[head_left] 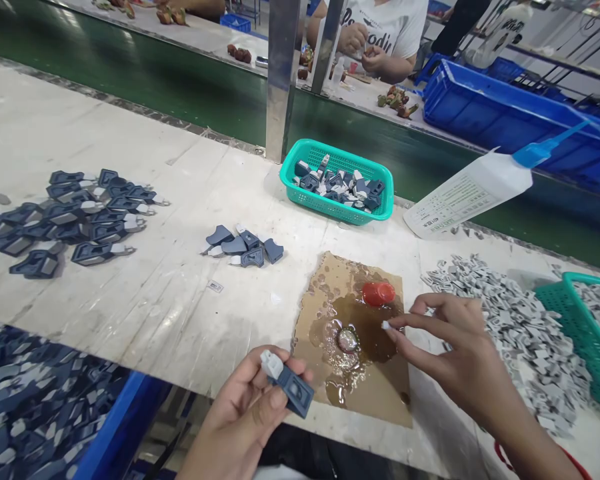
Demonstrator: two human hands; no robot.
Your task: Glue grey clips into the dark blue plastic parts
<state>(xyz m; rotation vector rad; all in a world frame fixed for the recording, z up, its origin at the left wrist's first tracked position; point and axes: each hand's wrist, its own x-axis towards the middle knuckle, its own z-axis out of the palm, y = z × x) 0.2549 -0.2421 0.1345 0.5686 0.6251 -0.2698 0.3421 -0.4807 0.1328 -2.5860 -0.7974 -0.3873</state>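
Note:
My left hand (253, 407) is closed around a dark blue-grey plastic part (294, 392) with a light grey tip; its recessed side faces up. Between thumb and forefinger, my right hand (445, 337) pinches a small light grey plastic piece (385, 325). That hand is above the right side of a brown cardboard sheet (310, 340), which is soaked with wet liquid. On the cardboard sit a small round dish-like thing (347, 339) in a shiny puddle and a red cap (378, 293). A heap of small grey pieces (510, 327) spreads beside my right hand.
A green basket (336, 213) of assembled parts stands at the back. A white bottle with a blue nozzle (470, 193) leans at its right. Dark parts (70, 220) lie at left; a blue bin (115, 427) sits below the edge. Another green basket (560, 300) is far right. A co-worker (375, 40) sits opposite.

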